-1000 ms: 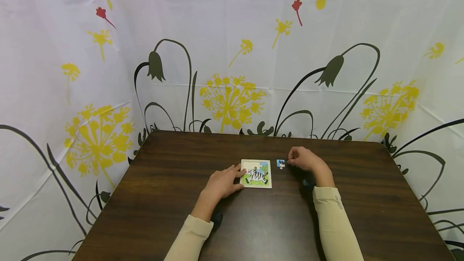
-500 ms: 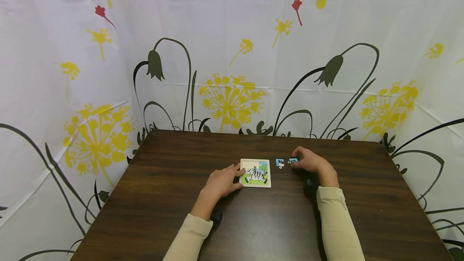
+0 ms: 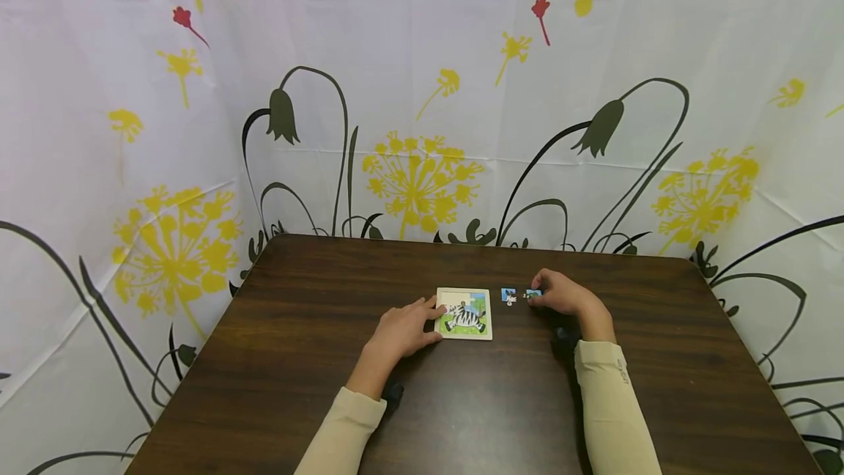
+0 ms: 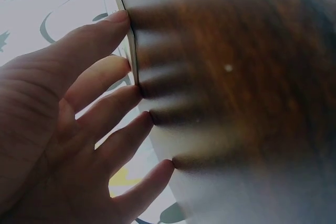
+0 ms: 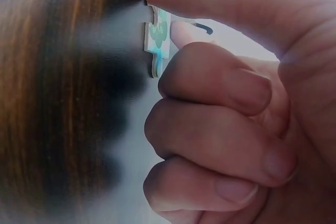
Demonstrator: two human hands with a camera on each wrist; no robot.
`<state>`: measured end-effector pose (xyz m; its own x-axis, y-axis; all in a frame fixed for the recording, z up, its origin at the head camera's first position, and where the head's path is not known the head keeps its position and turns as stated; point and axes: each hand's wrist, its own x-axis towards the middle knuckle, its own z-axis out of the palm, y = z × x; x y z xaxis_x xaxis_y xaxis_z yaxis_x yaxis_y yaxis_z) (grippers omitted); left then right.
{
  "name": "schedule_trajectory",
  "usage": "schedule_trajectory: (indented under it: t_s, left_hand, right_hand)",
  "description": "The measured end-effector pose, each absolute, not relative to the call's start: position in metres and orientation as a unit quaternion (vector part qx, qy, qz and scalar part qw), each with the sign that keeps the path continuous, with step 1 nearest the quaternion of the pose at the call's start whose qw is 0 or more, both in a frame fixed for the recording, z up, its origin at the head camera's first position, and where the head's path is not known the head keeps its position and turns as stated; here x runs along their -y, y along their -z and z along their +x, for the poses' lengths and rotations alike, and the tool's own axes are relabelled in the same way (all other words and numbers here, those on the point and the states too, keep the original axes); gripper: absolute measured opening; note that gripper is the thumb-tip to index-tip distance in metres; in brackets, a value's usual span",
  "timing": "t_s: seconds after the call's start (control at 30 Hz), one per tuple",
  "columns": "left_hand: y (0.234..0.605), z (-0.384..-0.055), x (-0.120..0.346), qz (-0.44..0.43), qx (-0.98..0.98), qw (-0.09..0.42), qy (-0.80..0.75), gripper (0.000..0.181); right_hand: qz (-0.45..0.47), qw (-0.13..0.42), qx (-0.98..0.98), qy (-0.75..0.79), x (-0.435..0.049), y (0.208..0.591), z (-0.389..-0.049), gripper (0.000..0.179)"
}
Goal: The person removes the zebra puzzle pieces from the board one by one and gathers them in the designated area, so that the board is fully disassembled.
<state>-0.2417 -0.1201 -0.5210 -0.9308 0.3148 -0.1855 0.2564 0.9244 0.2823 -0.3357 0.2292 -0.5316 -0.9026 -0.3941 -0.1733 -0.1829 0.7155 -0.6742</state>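
Note:
A square wooden puzzle board [image 3: 464, 335] with a zebra picture lies on the table; its upper left part is bare wood. My left hand [image 3: 401, 332] rests at its left side, with fairly straight fingers touching its edge and top. In the left wrist view, the thumb [image 4: 100, 32] meets the board's rim while other fingertips rest on the tabletop. Farther right, my right hand [image 3: 567, 295] pinches a small blue and green puzzle piece [image 5: 157, 38] between thumb and index finger, its other fingers curled. Between board and hand lies another puzzle piece [image 3: 508, 295], blue with zebra markings.
The dark wooden table [image 3: 316, 299] reaches back to a white curtain [image 3: 409, 42] printed with yellow and grey flowers. Both forearms come in from the front edge of the view.
My right hand has shifted slightly right, and the piece at its fingertips has come into view. The left hand stays against the board.

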Motion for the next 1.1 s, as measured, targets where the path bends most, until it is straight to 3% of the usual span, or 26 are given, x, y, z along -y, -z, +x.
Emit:
schedule_trajectory:
  t_s: [0.47,1.1]
  left_hand:
    - [0.52,-0.242,0.121,0.141,-0.973,0.123,-0.136,0.063]
    - [0.52,-0.244,0.121,0.146,-0.972,0.127,-0.136,0.061]
  right_hand:
    - [-0.182,0.104,-0.914,0.348,-0.217,0.524,-0.335,0.021]
    - [-0.259,0.183,-0.892,0.321,-0.132,0.523,-0.319,0.016]
